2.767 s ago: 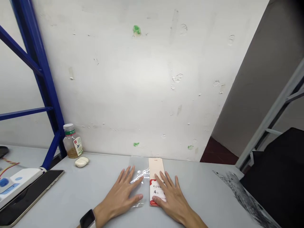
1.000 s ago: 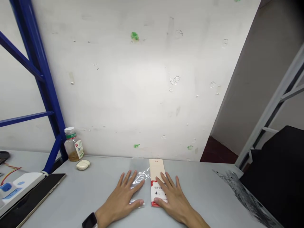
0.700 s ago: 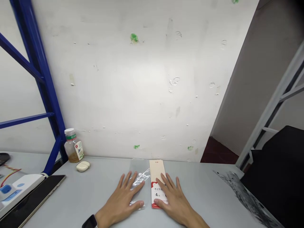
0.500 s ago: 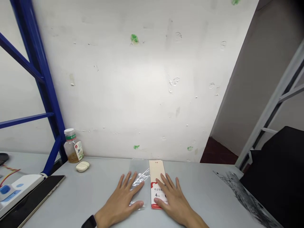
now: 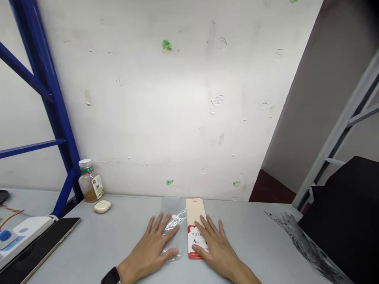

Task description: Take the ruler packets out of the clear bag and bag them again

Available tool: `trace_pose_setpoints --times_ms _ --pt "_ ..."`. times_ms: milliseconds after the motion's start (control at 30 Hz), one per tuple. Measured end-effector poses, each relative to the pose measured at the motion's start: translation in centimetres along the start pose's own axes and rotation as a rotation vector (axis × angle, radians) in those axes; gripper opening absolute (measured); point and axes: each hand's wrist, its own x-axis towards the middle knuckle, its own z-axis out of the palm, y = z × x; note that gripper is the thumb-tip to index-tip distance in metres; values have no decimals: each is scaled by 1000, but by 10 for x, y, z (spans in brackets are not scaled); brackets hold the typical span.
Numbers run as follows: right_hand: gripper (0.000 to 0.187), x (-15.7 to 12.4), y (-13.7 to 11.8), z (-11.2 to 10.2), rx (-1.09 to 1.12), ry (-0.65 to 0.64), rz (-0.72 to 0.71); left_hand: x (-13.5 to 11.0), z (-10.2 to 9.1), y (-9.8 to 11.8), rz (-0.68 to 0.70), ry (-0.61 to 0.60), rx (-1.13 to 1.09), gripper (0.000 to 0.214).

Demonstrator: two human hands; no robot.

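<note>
My left hand (image 5: 152, 246) lies flat with its fingers spread, partly over a clear plastic bag (image 5: 175, 205) on the grey table. A dark watch (image 5: 111, 277) is on that wrist. Just right of the bag is a slim cream, white and red packet (image 5: 194, 211) with printed characters and a "4" on its front. My right hand (image 5: 215, 248) rests open across the packet's right side, fingers spread, hiding part of the print. Neither hand grips anything.
At the back left stand a clear bottle (image 5: 90, 183) with a white cap and a small cream case (image 5: 102, 206). A dark phone-like slab (image 5: 44, 248) lies beside a white power strip (image 5: 28, 234). A blue metal frame (image 5: 55, 102) rises at left; black sheeting (image 5: 340, 221) is at right.
Both hands, the bag and the packet keep their places. Only the camera view has shifted very slightly.
</note>
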Motion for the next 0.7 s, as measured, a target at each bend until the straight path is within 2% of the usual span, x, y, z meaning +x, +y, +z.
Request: trace_pose_setpoints --times_ms 300,467,700 --pt "69 -3 -2 -1 13 10 -1 1 -4 3 -22 -66 -19 61" --pt "67 -4 0 -5 118 50 33 0 -6 4 -42 -83 -67 60" --pt "64 -3 8 -12 193 94 104 3 -5 1 -129 91 -128 52"
